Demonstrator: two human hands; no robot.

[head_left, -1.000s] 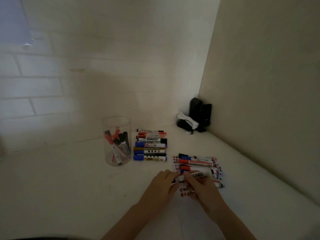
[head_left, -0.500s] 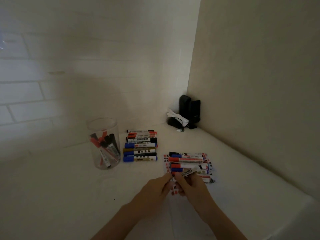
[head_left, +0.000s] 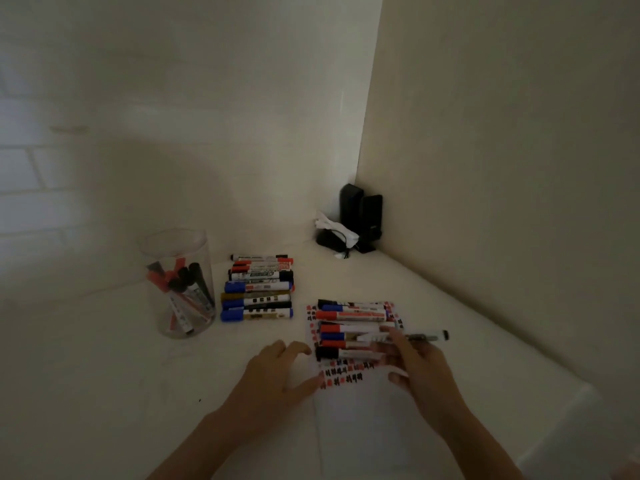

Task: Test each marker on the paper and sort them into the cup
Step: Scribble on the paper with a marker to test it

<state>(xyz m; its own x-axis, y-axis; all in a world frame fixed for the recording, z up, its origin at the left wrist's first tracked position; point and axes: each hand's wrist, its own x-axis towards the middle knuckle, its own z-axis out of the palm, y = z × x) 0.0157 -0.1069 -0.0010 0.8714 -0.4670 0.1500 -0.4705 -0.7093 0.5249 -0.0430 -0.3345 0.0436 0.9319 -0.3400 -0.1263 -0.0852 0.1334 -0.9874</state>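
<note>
Fingers (head_left: 398, 344) of the right hand (head_left: 420, 372) blur around a marker (head_left: 420, 337).

Left hand (head_left: 277, 372) flat, fingers loosely spread — right hand (head_left: 415, 367) curled round a marker (head_left: 415, 337), forearms converging.

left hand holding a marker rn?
No: the left hand rests on the table by the paper with nothing in it; the right hand holds the marker.

Standing at left: cup (head_left: 178, 282); lying just right of it: marker stack (head_left: 258, 288); lying further right, on paper (head_left: 349, 379): marker row (head_left: 349, 323).
</note>
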